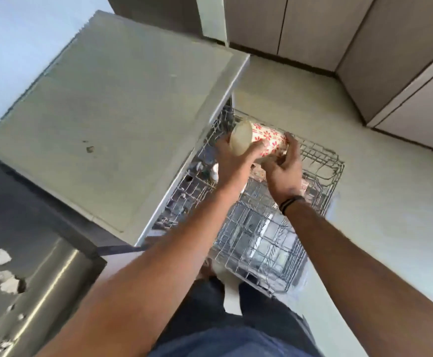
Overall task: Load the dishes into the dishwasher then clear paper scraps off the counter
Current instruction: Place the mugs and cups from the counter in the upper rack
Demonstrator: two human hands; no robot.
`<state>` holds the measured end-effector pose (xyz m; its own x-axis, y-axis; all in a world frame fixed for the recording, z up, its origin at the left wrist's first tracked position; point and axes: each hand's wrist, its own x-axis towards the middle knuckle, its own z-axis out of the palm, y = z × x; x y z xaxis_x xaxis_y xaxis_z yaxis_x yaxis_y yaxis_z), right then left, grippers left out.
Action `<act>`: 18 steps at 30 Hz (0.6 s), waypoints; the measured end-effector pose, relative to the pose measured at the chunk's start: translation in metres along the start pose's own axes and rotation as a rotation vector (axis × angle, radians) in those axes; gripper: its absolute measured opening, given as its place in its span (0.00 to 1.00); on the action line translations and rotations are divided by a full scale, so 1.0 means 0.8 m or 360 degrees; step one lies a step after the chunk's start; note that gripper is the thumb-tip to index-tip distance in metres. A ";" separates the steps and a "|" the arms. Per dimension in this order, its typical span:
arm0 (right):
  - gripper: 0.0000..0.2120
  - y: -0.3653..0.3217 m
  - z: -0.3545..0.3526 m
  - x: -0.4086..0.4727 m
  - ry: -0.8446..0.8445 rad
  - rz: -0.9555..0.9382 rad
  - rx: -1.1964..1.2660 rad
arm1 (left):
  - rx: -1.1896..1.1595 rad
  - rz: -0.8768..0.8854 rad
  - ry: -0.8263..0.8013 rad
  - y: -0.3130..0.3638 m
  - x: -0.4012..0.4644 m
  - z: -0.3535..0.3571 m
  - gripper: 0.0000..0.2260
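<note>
Beside pale counter [112,104], paper scraps [3,256]

- Both forearms bare, no sleeves.
- Dark bands [291,203] circle the right wrist.
- Dark blue trousers [225,328] on the legs.
- One foot [206,270] shows below, blurred.

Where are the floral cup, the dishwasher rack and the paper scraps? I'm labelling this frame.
floral cup [268,139]: head view, its patterned side wall.
dishwasher rack [335,161]: head view, far wire rim.
paper scraps [3,255]: head view, one white piece on the dark counter.
</note>
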<state>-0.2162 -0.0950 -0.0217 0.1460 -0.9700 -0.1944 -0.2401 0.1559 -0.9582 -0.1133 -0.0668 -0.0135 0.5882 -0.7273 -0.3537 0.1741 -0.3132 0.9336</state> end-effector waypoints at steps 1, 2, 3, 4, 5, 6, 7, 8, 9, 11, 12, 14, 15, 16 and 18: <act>0.35 0.014 -0.004 0.002 -0.0010 0.0042 -0.0004 | 0.0063 -0.0037 -0.0030 -0.015 0.005 0.008 0.37; 0.36 0.028 -0.006 0.004 -0.0013 0.0090 -0.0012 | 0.0114 -0.0058 -0.0070 -0.029 0.009 0.016 0.36; 0.37 0.042 -0.005 0.006 -0.0013 0.0127 -0.0015 | 0.0162 -0.0069 -0.0105 -0.044 0.016 0.021 0.34; 0.38 0.055 -0.004 0.008 -0.0005 0.0154 -0.0021 | 0.0213 -0.0069 -0.0128 -0.058 0.022 0.025 0.34; 0.41 0.067 -0.002 0.010 0.0005 0.0169 -0.0028 | 0.0262 -0.0068 -0.0133 -0.071 0.027 0.028 0.34; 0.42 0.083 0.001 0.015 0.0017 0.0190 -0.0031 | 0.0300 -0.0093 -0.0121 -0.084 0.032 0.029 0.34; 0.41 0.098 0.004 0.021 0.0023 0.0212 -0.0039 | 0.0324 -0.0112 -0.0100 -0.097 0.040 0.030 0.33; 0.39 0.114 0.009 0.029 0.0013 0.0227 -0.0058 | 0.0328 -0.0122 -0.0088 -0.110 0.049 0.031 0.32; 0.36 0.129 0.015 0.038 -0.0002 0.0237 -0.0088 | 0.0333 -0.0153 -0.0093 -0.122 0.060 0.028 0.32; 0.32 0.151 0.030 0.058 -0.0042 0.0203 -0.0179 | 0.0314 -0.0222 -0.0053 -0.137 0.086 0.019 0.32; 0.31 0.158 0.040 0.070 -0.0065 0.0172 -0.0220 | 0.0293 -0.0247 -0.0021 -0.142 0.102 0.017 0.31; 0.32 0.167 0.064 0.091 -0.0156 0.0127 -0.0240 | 0.0297 -0.0231 0.0062 -0.157 0.139 0.008 0.28; 0.33 0.170 0.076 0.099 -0.0197 0.0096 -0.0254 | 0.0308 -0.0210 0.0123 -0.162 0.155 0.003 0.23; 0.34 0.174 0.088 0.108 -0.0231 0.0067 -0.0286 | 0.0327 -0.0202 0.0201 -0.165 0.171 -0.001 0.19; 0.34 0.185 0.111 0.127 -0.0292 0.0028 -0.0369 | 0.0360 -0.0179 0.0344 -0.177 0.205 -0.007 0.16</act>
<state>-0.1518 -0.1539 -0.2022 0.3063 -0.9142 -0.2653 -0.4537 0.1049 -0.8850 -0.0372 -0.1385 -0.2032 0.7333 -0.5416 -0.4110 0.0819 -0.5297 0.8442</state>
